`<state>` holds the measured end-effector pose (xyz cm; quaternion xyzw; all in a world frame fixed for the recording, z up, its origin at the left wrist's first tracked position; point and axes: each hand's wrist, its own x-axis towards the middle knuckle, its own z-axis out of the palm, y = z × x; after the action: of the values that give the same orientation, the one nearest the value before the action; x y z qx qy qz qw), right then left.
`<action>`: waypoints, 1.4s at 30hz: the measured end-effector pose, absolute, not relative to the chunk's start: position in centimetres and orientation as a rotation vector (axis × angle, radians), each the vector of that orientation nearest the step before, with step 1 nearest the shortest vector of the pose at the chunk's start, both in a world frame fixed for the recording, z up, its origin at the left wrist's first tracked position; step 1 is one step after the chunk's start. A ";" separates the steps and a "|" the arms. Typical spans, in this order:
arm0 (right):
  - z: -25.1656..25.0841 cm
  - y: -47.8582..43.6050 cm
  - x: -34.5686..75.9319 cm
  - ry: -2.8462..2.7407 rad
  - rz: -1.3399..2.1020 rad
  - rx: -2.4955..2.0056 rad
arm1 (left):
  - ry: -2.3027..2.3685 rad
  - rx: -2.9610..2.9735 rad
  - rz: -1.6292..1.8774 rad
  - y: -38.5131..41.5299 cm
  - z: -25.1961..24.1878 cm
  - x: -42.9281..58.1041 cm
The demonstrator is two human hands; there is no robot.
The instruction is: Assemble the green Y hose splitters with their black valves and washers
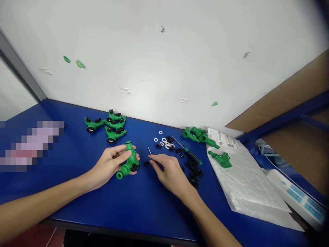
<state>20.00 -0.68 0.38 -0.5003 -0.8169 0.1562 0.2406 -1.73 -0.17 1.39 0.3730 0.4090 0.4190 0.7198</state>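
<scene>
My left hand (111, 164) is closed around a green plastic hose connector (130, 162) with a black knob, holding it just above the blue table (84, 195). My right hand (168, 169) is beside it to the right, fingers pinched on a thin metal pin (149, 151) that points up and away. A small black part (146, 163) lies on the table between the two hands. Behind my right hand lie white rings (162, 140), small black parts (194, 171) and a screwdriver with a green and black handle (192, 156).
Several assembled green connectors (110, 127) sit at the back left, bare green bodies (199, 134) at the back right. A white plastic bag (244, 175) with one green body (221, 159) on it lies right, a power strip (298, 195) beyond. A white wall stands behind.
</scene>
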 end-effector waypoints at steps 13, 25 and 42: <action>0.5 -0.6 19.4 -2.509 0.235 -1.169 | 0.898 0.791 0.901 -0.3 1.6 -1.7; 1.7 -1.3 19.1 -1.996 0.829 -0.849 | 0.740 0.946 0.734 -1.2 0.5 -1.3; -0.2 -1.5 18.4 -1.928 0.865 -0.919 | 0.930 1.254 0.831 -1.4 -0.8 -1.3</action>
<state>18.44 -1.49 -0.18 -0.3645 -0.7643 0.3431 0.4066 -1.29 -1.43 -0.76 0.5485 0.4065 0.3635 0.6339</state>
